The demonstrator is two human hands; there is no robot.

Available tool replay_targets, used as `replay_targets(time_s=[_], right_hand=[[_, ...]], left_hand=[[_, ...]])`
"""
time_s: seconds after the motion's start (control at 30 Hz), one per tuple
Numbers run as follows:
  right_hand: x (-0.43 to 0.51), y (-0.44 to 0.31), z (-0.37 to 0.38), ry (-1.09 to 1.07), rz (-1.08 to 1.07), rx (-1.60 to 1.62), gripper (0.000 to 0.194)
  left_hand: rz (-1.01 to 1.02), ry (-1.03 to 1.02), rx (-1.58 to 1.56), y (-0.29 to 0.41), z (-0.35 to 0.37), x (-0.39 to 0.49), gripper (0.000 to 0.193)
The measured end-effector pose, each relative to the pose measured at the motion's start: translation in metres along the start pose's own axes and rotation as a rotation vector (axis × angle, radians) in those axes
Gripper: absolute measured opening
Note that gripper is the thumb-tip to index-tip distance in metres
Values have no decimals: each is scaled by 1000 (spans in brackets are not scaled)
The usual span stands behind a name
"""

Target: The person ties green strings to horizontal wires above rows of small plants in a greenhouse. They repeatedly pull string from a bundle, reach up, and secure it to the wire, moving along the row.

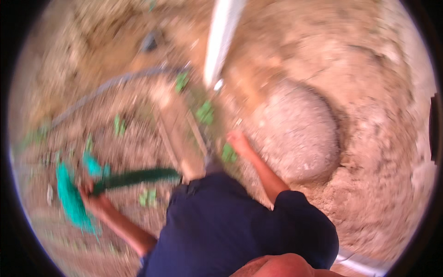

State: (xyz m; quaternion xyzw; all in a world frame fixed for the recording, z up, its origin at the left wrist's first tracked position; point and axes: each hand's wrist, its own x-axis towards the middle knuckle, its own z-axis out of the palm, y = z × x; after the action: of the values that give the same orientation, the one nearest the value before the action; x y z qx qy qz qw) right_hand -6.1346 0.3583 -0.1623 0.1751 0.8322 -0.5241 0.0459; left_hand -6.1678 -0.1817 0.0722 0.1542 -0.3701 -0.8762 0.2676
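Note:
My left hand point(89, 194) is out at the left, closed around a bundle of green mesh-like material point(72, 199). Frayed teal strands hang below that hand, and a darker green strip point(138, 178) runs from it towards my navy clothing. My right hand point(237, 139) reaches forward, low beside a small leafy plant point(229, 153). Its fingers look curled, but blur hides whether anything is in them. Right of this hand lies a large, rounded, pale stone-like mound point(301, 135).
A white post point(223, 41) rises ahead. A grey hose-like line point(114, 83) curves across the soil at the left. Small green plants point(205, 112) stand about. Before me lies a blurred, pale brown board-like strip point(181, 135). A dark stone-like lump point(149, 42) sits farther off.

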Motion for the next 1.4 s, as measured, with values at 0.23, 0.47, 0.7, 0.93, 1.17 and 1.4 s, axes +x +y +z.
replay_targets(time_s=[0.23, 0.47, 0.7, 0.93, 1.17, 1.4], right_hand=[[26, -167, -97, 97, -253, -7, 23], [-117, -331, -260, 907, -827, -17, 19], [-221, -512, -468, 1644, -1172, 67, 29], [-233, -623, -575, 1658, -853, -159, 29], [-225, -625, -576, 1451, -991, 141, 18], [-230, -585, -626, 1312, -748, -171, 26]], left_hand=[[-103, -70, 100, -92, 65, 33, 12], [-308, -327, 205, -121, 142, 38, 26], [-460, -364, 157, -158, 161, 70, 19], [-556, -395, 165, -183, 158, 68, 20], [-618, -448, 108, -186, 134, 70, 26], [-502, -304, -134, -194, 119, 82, 20]])
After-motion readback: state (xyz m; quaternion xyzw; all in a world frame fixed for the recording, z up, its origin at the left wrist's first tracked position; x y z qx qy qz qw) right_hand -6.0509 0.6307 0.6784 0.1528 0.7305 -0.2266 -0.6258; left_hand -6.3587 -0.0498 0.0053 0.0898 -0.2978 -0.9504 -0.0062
